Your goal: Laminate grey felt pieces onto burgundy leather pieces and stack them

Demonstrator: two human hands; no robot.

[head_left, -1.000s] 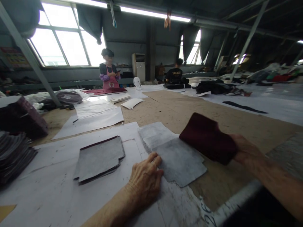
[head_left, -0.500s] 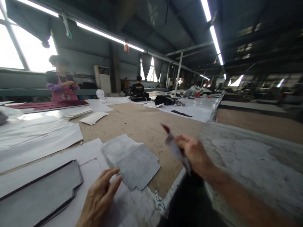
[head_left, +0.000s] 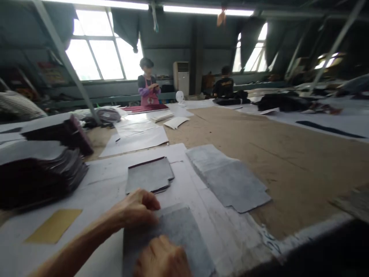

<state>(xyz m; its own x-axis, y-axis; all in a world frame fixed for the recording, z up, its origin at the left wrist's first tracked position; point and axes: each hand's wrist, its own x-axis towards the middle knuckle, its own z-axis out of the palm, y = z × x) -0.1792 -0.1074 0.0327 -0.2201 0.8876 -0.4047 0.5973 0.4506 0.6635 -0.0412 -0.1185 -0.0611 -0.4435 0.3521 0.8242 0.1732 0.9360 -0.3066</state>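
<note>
A grey fabric-like piece [head_left: 184, 227] lies on the white paper close to me, partly covered by both hands. My left hand [head_left: 137, 209] is at its far left edge with the fingers curled and closed; what they pinch, if anything, is hidden. Lower down, my right hand [head_left: 164, 257] is over the same piece, blurred, its fingertips out of sight. Just beyond my left hand is a small stack of grey pieces with dark edges [head_left: 150, 175]. To the right, another notched grey piece [head_left: 230, 181] lies flat across paper and brown board.
At left stands a thick stack of dark, grey-topped pieces [head_left: 43, 165], with a yellowish card [head_left: 54, 226] in front. Brown board [head_left: 288, 154] covers the table's middle. Across the table are a person in a pink apron [head_left: 148, 90] and another in black [head_left: 225, 86].
The view has swung left. My right hand, earlier raised at the right with a grey and dark-red piece, is now low beside my left hand. Both are over a grey piece.
</note>
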